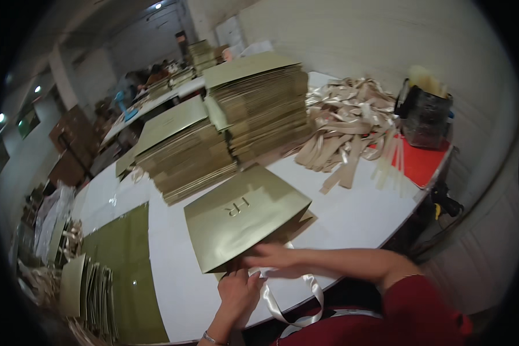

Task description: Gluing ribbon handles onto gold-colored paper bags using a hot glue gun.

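bag [245, 216] smooth gold, boxy; satin ribbon [270, 303] nr l fingers [252, 282], r fingers [264, 252]; can't tell grip

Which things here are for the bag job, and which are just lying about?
Seem part of the job:
shiny gold paper bag
glossy white satin ribbon loop
tall stacks of flat gold paper bags
jumbled heap of beige satin ribbons

Seem just lying about:
flat red sheet
brown cardboard boxes

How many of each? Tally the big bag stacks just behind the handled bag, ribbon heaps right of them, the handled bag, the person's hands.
Big bag stacks: 2
Ribbon heap: 1
Handled bag: 1
Hands: 2
Total: 6
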`<act>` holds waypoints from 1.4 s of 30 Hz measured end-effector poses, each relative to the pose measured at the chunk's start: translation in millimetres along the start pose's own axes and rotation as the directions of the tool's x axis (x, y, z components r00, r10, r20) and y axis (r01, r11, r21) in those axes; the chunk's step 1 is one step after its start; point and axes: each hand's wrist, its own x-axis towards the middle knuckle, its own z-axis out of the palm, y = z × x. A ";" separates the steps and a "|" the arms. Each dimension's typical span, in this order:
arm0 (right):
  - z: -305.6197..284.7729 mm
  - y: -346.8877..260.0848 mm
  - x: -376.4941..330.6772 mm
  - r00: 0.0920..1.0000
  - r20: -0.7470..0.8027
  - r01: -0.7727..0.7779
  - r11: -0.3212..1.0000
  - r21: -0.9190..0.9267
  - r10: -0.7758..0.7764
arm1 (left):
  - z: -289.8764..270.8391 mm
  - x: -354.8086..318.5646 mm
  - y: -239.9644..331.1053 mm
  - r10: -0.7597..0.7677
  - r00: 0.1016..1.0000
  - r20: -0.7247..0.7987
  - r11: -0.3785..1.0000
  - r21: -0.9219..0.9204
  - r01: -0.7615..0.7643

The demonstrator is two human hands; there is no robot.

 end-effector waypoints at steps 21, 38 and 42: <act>-31.7 74.7 -104.8 0.954 -0.069 0.200 0.792 -0.577 -0.291 | -64.0 -54.9 -36.8 0.207 0.950 0.236 0.855 0.428 -0.292; -30.5 82.1 -48.2 0.829 -0.235 0.459 0.858 -0.230 -0.507 | -43.8 -39.2 -61.5 0.682 0.623 -0.382 0.729 0.424 -0.537; -30.0 58.3 -59.4 0.875 0.190 0.417 0.491 -0.765 -0.446 | -64.9 -25.2 -21.9 0.696 0.715 -0.067 0.674 0.405 -0.618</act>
